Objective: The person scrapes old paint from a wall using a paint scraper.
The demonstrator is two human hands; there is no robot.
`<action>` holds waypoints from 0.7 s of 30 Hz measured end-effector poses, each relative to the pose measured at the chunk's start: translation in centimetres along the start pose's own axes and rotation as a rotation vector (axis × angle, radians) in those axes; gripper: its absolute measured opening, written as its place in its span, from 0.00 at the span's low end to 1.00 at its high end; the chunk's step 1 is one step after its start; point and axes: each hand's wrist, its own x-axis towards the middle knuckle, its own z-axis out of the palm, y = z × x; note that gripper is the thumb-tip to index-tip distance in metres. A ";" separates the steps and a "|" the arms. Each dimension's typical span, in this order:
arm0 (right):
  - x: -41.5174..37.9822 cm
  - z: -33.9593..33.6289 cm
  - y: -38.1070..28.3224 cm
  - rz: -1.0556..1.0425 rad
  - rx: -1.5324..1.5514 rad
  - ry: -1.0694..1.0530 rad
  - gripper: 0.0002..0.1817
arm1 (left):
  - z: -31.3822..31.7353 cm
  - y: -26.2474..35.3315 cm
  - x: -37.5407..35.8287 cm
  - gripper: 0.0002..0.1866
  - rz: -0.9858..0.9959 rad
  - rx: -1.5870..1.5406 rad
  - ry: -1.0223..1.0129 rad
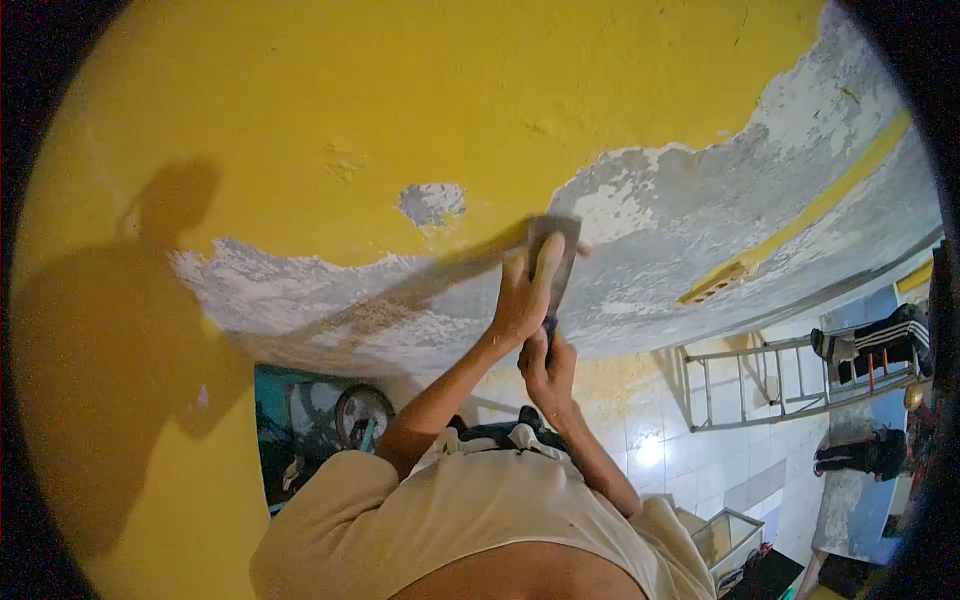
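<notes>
A wide scraper with a dark flat blade (564,280) lies against the wall, at the border between yellow paint (450,90) and bare grey plaster (690,210). My right hand (549,372) is wrapped round its handle at the lower end. Higher up, my left hand (526,298) presses on the blade, its thumb or a finger stretched along the face; the other fingers are partly hidden. An isolated grey patch (432,203) shows in the yellow paint to the left of the blade.
A metal ladder (755,385) extends at the right, with dark striped clothing (880,340) at its far end. Another person (865,454) stands farther off. A bicycle wheel (362,415) shows through a doorway at lower left. A glass-sided case (728,538) sits on the tiled floor (700,460).
</notes>
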 end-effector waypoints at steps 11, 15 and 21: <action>-0.6 -3.8 5.0 0.245 -0.208 -0.241 0.15 | -5.4 -8.8 -0.3 0.20 0.182 0.621 -0.321; -1.3 -5.1 6.6 0.230 -0.164 -0.259 0.14 | -5.5 -9.0 -0.5 0.16 0.124 0.555 -0.376; -2.4 -5.8 6.7 0.317 -0.017 -0.372 0.10 | -4.8 -8.1 -1.1 0.17 0.070 0.459 -0.293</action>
